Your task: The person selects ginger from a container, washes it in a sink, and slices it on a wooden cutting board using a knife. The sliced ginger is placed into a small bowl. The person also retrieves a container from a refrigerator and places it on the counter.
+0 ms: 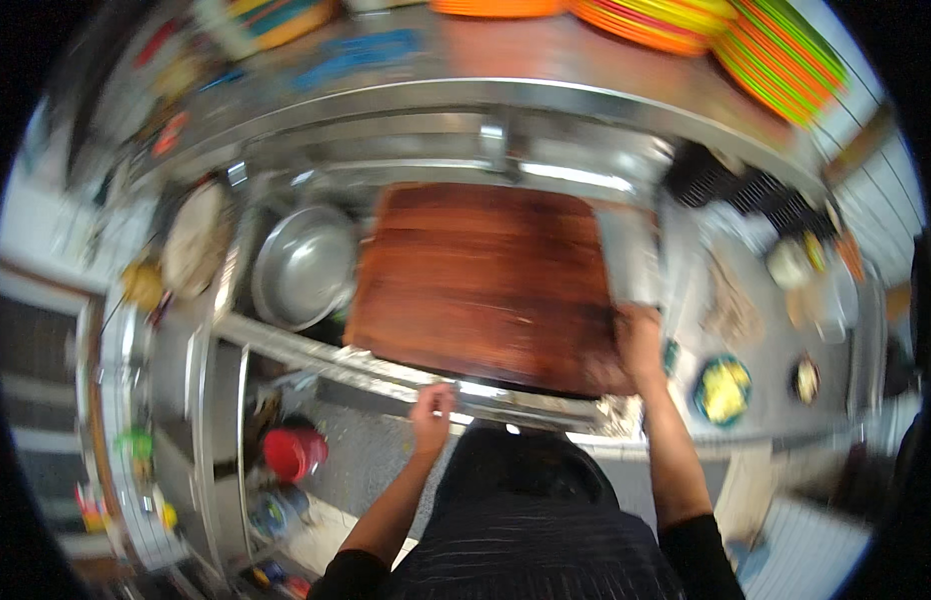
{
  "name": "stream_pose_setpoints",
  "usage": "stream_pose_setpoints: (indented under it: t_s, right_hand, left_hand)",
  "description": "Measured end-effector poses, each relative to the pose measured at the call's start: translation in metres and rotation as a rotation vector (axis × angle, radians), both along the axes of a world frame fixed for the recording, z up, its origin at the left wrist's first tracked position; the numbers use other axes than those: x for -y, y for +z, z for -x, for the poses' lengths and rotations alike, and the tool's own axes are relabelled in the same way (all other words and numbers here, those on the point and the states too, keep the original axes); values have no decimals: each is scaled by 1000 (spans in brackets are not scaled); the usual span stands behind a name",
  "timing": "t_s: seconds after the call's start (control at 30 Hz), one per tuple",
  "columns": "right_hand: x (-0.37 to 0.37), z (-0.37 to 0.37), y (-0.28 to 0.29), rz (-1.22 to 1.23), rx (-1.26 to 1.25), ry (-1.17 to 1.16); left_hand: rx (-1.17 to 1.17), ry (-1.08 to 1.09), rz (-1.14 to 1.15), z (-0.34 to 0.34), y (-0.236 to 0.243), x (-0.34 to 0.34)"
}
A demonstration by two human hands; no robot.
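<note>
A large reddish-brown wooden cutting board [486, 285] lies across the metal sink frame in front of me. My right hand [641, 345] grips its near right edge, with the fingers partly hidden by the board. Just below the board's near edge, close to the metal rim, my left hand [433, 408] is held with its fingers curled in. Nothing shows in it, though the picture is smeared. A round steel basin [306, 265] stands in the sink left of the board.
Stacks of orange and green plates [781, 60] stand on the upper shelf [386, 102]. On the right counter are a green bowl of yellow pieces [724, 390], a small dark bowl [806, 380], a cloth [731, 300] and black racks [736, 185]. Below left sits a red bucket [294, 453].
</note>
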State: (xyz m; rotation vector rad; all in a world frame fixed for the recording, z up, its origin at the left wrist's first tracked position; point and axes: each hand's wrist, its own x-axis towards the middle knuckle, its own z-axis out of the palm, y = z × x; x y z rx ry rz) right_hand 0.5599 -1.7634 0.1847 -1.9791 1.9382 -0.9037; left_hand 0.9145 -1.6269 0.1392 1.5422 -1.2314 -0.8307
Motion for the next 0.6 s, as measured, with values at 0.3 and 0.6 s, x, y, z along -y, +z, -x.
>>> stream_pose_setpoints:
  t_s: [0.3, 0.6]
  right_hand:
    - [-20, -16, 19, 123, 5, 135]
    - [-120, -16, 41, -196, 178, 109]
  left_hand:
    - [-83, 61, -105, -1, 24, -34]
    - [21, -170, -293, -33, 9, -25]
